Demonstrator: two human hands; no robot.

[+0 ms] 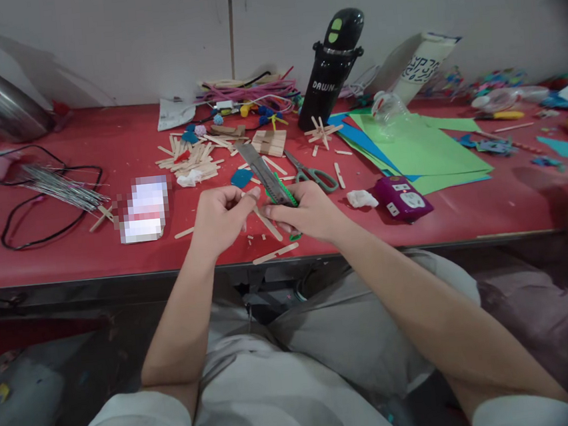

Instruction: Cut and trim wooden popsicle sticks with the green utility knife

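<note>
My right hand [309, 212] is closed around a green utility knife [266, 174] whose long metal blade points up and away over the red table [116, 242]. My left hand [221, 217] is curled, its fingertips pinching a wooden craft stick [268, 225] that runs slantwise between both hands, right under the knife. Both hands hover above the table's near edge. More loose wooden sticks [193, 160] lie scattered just beyond them.
Green-handled scissors [316, 175], a small purple box [403, 198], a crumpled white scrap [361, 198] and sheets of green and blue paper [423, 149] lie to the right. A black bottle [333, 67] stands behind. A black cable and wire bundle [55, 188] lie left.
</note>
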